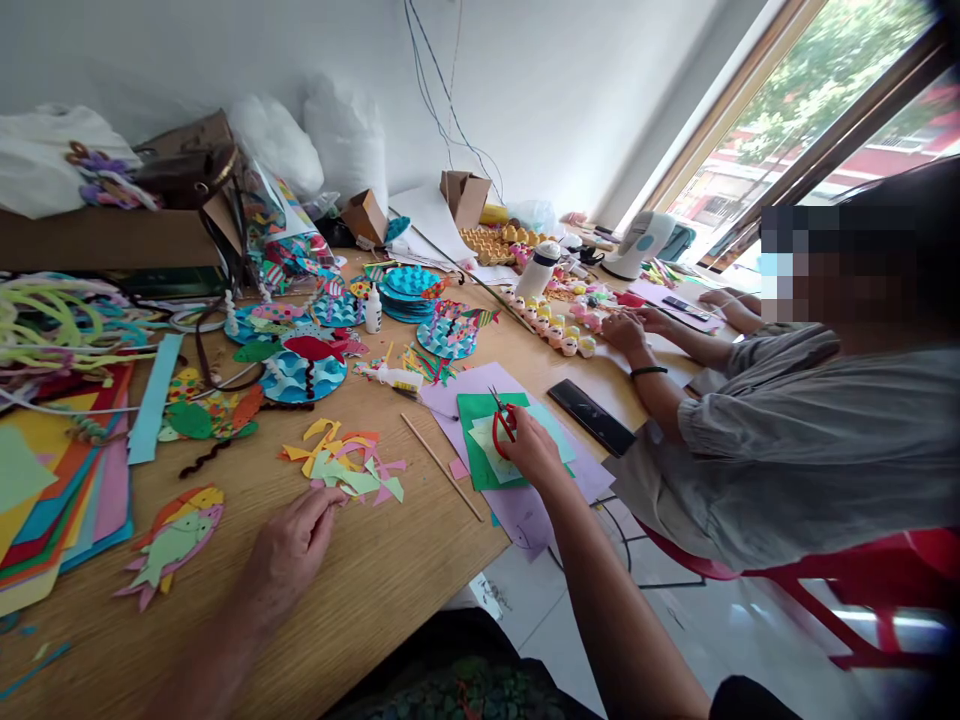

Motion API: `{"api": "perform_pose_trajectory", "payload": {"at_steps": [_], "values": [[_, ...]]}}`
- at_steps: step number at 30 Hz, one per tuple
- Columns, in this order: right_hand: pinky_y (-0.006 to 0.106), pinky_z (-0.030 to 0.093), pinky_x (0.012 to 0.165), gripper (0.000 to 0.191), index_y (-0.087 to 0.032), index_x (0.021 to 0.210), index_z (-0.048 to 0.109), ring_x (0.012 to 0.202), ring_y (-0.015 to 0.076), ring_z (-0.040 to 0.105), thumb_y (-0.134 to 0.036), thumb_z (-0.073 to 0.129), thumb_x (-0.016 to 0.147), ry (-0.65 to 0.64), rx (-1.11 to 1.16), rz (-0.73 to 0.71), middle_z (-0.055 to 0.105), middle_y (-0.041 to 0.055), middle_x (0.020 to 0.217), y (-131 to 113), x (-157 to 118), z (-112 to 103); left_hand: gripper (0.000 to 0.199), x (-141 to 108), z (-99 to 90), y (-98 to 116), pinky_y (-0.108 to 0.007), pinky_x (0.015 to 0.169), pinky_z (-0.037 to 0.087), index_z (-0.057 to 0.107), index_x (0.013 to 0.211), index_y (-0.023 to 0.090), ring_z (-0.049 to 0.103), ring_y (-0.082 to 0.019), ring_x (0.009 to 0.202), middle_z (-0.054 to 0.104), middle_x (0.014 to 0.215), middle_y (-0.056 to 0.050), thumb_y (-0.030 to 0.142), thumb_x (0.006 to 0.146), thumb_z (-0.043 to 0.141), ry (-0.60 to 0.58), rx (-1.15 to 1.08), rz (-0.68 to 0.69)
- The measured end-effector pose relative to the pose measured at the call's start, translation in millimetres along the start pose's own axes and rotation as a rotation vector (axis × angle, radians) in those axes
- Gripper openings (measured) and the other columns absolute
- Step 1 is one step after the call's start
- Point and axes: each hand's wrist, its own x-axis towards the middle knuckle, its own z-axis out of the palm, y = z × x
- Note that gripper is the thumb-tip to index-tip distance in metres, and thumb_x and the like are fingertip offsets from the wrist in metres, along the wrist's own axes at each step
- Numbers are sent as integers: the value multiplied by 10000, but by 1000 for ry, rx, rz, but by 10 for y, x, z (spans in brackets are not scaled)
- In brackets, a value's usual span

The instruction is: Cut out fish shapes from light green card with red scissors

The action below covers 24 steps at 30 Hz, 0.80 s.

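Observation:
My right hand (534, 447) is closed on scissors with red handles (501, 432), whose blades point away from me. Beneath them lie light green and pale blue paper squares (480, 440) on a green sheet (466, 405), all on a large lilac sheet (525, 520). My left hand (296, 545) rests on the table, fingers curled together, at the near edge of a pile of yellow, green and pink paper scraps (356, 465). Whatever its fingertips pinch is hidden. To its left lie stacked paper fish cutouts (176, 540).
A wooden stick (442, 468) lies between my hands. Coloured paper sheets (90, 500) and blue decorated discs (304, 372) are at left, with a glue bottle (397, 379) near the middle. A black case (591, 416) lies at right. Another person (810, 420) works there beside small yellow figures (551, 325).

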Motion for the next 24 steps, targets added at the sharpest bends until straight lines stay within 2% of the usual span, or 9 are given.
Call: {"api": "perform_pose_trajectory", "payload": {"at_steps": [7, 12, 16, 21, 24], "values": [[266, 388, 628, 396, -209, 1155, 519, 909, 221, 617, -157, 551, 764, -23, -17, 15, 669, 68, 1033, 27, 65, -3, 210, 7, -9, 0, -248, 644, 559, 627, 816, 240, 720, -198, 765, 756, 793, -35, 210, 830, 419, -5, 11, 17], [261, 389, 655, 425, -207, 1193, 483, 975, 216, 602, -178, 544, 773, 10, 8, -6, 642, 75, 1121, 28, 75, -31, 219, 7, -7, 7, -244, 645, 560, 626, 805, 236, 722, -197, 760, 754, 770, -35, 208, 834, 411, 21, 39, 39], [258, 397, 678, 454, -211, 1193, 479, 976, 209, 600, -171, 574, 751, 11, 26, -32, 646, 63, 1124, 26, 123, -17, 216, 11, -2, 23, -253, 639, 564, 628, 810, 228, 722, -197, 712, 753, 755, -37, 209, 840, 416, 36, 61, 60], [261, 405, 708, 472, -188, 1205, 479, 1021, 215, 582, -150, 572, 744, 15, 33, -50, 634, 81, 1150, 31, 210, 27, 224, -2, -2, 9, -249, 635, 568, 632, 809, 217, 729, -211, 766, 760, 776, -50, 205, 843, 411, 60, 76, 99], [250, 403, 695, 490, -189, 1198, 495, 1016, 213, 583, -132, 584, 720, 5, 36, -68, 639, 81, 1129, 34, 243, 48, 222, -12, 7, -5, -245, 596, 564, 639, 816, 207, 729, -208, 712, 762, 777, -56, 201, 840, 418, 68, 70, 104]]}}
